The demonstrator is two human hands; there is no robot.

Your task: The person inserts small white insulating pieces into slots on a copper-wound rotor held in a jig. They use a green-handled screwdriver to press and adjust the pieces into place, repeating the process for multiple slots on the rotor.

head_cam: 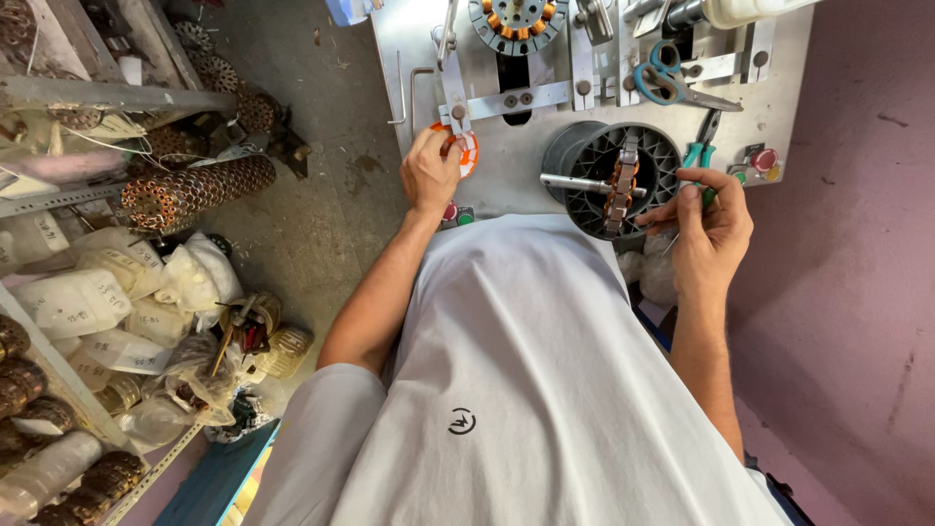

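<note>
My left hand [430, 171] grips an orange-and-white round piece [466, 148] at the front of the grey metal workbench [506, 166], under a metal lever arm [455, 93]. My right hand [709, 226] pinches a thin wire beside a copper-wound stator [620, 185] mounted on a shaft [575, 181] inside a black ribbed round housing [594, 161]. Green-handled pliers [703, 148] lie just behind my right hand.
Blue-handled scissors [664, 80] and another wound stator [516, 19] sit further back on the bench. Red and green buttons [458, 212] are at the bench front. Left shelves hold a stack of stators [195, 190] and white bags [88, 302]. A pink wall [857, 244] stands on the right.
</note>
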